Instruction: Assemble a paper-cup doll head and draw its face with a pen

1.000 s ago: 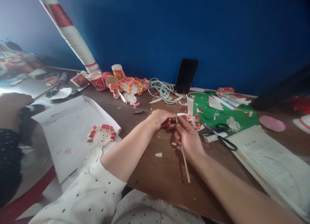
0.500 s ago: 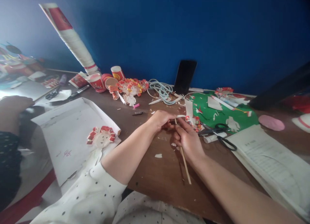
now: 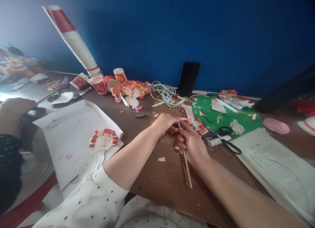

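Between my hands, over the brown table, is a thin wooden stick (image 3: 187,169) with a narrow white paper strip (image 3: 184,119) at its upper end. My right hand (image 3: 193,141) is closed around the upper part of the stick, whose lower end points down toward me. The fingers of my left hand (image 3: 167,123) are pinched at the stick's top by the strip, and my wrist hides part of them. Just beyond my right fingers lies a red and white paper piece (image 3: 198,126). Black-handled scissors (image 3: 227,141) and a white tube (image 3: 218,141) rest to the right.
A dark phone (image 3: 189,78) leans on the blue wall beside a coiled pale cable (image 3: 164,93). Paper cups (image 3: 98,85) and paper figures (image 3: 133,91) stand back left. A white box lid (image 3: 73,139) lies left, near another person's arm (image 3: 14,113). An open book (image 3: 275,169) lies right.
The stick's lower end has swung slightly left, and my right hand has turned a little with it. The red and white paper piece and the white paper by it have shifted slightly.
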`<action>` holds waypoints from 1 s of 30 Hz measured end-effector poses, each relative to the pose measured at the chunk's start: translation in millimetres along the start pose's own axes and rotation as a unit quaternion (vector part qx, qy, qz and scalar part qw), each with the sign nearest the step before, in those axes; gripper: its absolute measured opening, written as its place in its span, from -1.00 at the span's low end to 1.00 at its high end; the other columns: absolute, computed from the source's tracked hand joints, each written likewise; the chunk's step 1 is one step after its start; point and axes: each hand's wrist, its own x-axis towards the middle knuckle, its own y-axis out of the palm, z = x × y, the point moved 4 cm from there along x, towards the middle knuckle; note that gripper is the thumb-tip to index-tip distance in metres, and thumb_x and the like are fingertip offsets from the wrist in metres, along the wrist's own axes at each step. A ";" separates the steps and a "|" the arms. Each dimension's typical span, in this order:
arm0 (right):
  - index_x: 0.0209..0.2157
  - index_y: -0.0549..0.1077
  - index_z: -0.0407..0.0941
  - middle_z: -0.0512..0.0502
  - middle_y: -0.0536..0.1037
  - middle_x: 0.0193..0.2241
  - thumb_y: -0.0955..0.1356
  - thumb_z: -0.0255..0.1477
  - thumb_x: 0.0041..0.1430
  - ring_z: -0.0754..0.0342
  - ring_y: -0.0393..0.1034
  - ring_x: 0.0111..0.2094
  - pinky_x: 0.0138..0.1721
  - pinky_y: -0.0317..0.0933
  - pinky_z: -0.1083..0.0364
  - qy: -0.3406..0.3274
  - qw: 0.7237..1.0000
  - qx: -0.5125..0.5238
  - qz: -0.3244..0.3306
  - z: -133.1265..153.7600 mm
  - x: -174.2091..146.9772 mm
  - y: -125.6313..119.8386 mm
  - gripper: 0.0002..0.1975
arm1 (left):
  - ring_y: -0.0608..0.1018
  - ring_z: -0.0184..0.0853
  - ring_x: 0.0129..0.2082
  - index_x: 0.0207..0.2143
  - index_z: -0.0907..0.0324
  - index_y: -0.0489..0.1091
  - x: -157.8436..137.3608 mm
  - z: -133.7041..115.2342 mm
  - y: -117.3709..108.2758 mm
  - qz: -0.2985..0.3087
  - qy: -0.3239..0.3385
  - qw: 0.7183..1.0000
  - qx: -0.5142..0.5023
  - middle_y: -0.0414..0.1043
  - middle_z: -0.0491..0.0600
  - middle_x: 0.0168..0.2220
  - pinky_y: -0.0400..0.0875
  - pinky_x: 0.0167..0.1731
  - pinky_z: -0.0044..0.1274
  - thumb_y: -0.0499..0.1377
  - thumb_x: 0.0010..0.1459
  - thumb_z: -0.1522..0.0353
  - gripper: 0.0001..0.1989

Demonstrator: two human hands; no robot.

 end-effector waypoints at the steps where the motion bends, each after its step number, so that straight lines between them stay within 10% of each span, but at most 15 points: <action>1: -0.24 0.39 -0.11 0.10 0.38 -0.50 0.41 -0.48 -0.14 0.34 -0.01 -0.67 -0.73 -0.26 0.29 0.001 1.000 0.000 0.001 0.4 0.4 -0.4 -0.67 | 0.33 -0.54 -0.75 -0.49 0.29 0.40 -0.4 0.5 -0.1 0.003 -0.004 1.000 -0.006 0.28 -0.15 -0.69 0.12 -0.73 -0.68 0.27 0.05 0.39 -0.85; 30: 0.08 0.37 -0.11 0.12 0.36 -0.63 0.40 -0.38 -0.11 0.28 0.04 -0.72 -0.74 -0.19 0.27 -0.029 0.995 -0.066 -0.071 1.2 3.8 -6.5 -0.37 | 0.20 -0.56 -0.73 -0.60 0.26 0.33 -2.3 0.6 4.6 0.046 0.017 0.999 0.020 0.18 -0.16 -0.71 0.00 -0.71 -0.68 0.13 0.15 0.40 -0.74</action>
